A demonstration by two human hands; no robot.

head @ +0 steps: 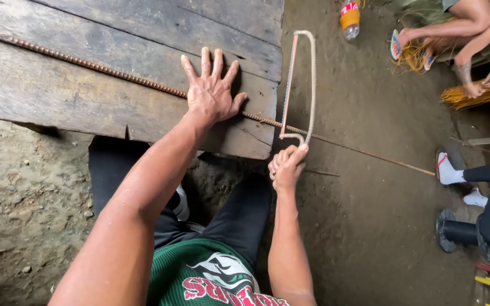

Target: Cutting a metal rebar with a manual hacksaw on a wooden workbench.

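A long rusty ribbed steel bar [86,62] lies slantwise across a weathered wooden plank table [58,96] and sticks out past its right edge. My left hand [211,90] presses flat on the bar near that edge, fingers spread. My right hand [286,167] grips the handle of a hacksaw [304,85] with a bent metal frame. The saw blade crosses the bar just beyond the table's edge.
The ground is bare packed dirt. A plastic bottle [350,17] stands at the top. Other people sit at the right: bare legs in sandals [426,39] with yellow fibre bundles [472,93], and a leg in a white shoe [446,170] by the bar's far end.
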